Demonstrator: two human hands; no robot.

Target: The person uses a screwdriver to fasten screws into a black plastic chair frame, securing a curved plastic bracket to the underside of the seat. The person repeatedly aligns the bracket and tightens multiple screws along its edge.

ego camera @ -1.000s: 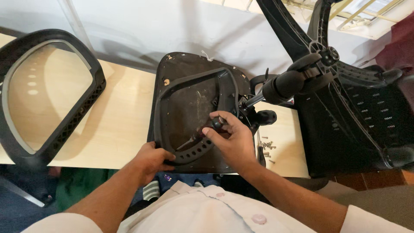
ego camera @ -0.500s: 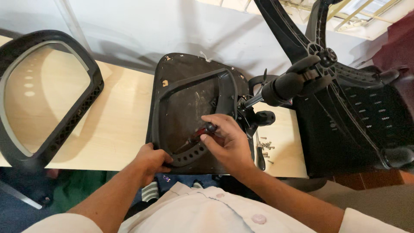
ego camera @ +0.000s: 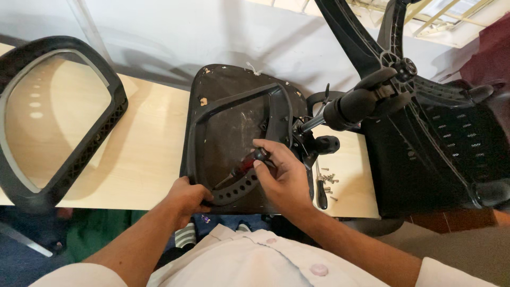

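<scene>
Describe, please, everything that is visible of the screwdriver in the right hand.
The screwdriver has a dark red and black handle and a thin metal shaft. The right hand grips the handle end with thumb and fingers. The tool lies tilted, its tip pointing down-left onto the black plastic frame set on the upturned seat. The left hand holds the frame's near edge. Whether the tip sits in a screw cannot be told.

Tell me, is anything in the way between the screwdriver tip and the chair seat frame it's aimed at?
Nothing visible. The right hand holds the screwdriver, its tip slanting down-left onto the black seat frame. The left hand grips the frame's near edge, off to the side. The loose screws lie apart, to the right.
</scene>
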